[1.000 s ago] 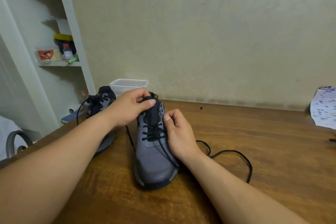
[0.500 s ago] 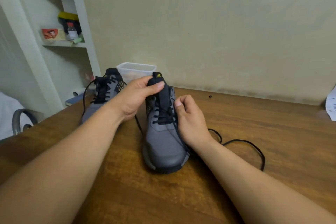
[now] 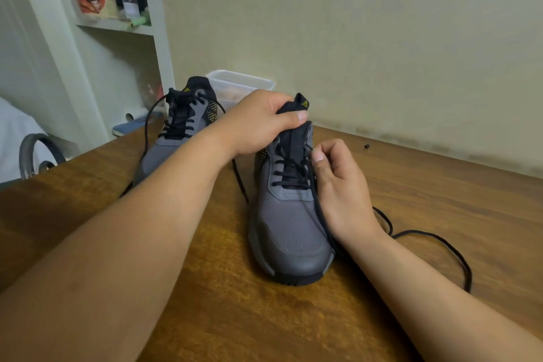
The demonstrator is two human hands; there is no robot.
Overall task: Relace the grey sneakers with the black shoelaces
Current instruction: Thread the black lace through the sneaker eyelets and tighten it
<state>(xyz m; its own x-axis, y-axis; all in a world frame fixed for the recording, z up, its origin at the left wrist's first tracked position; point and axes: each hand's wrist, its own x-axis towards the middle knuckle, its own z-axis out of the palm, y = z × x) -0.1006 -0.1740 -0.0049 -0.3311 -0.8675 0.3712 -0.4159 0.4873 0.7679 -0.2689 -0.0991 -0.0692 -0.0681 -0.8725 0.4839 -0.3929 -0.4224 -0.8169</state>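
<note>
A grey sneaker [image 3: 289, 232] stands toe toward me in the middle of the wooden table [image 3: 440, 200]. My left hand [image 3: 258, 123] grips its black tongue at the top. My right hand [image 3: 338, 185] pinches the black shoelace [image 3: 435, 239] beside the upper right eyelets; the lace's loose end loops over the table to the right. The lower eyelets are laced. A second grey sneaker [image 3: 179, 138] with black laces stands behind my left forearm, at the left.
A clear plastic tub [image 3: 241, 85] sits against the wall behind the sneakers. A white shelf unit [image 3: 117, 23] with small bottles stands at the far left. A chair back [image 3: 35, 153] shows beyond the table's left edge. A tiny dark bit [image 3: 366, 145] lies near the wall.
The view has shifted, so sneakers and hands appear further right and lower. My right hand has moved up along the sneaker's right side toward the upper eyelets. My left hand keeps hold of the tongue.
</note>
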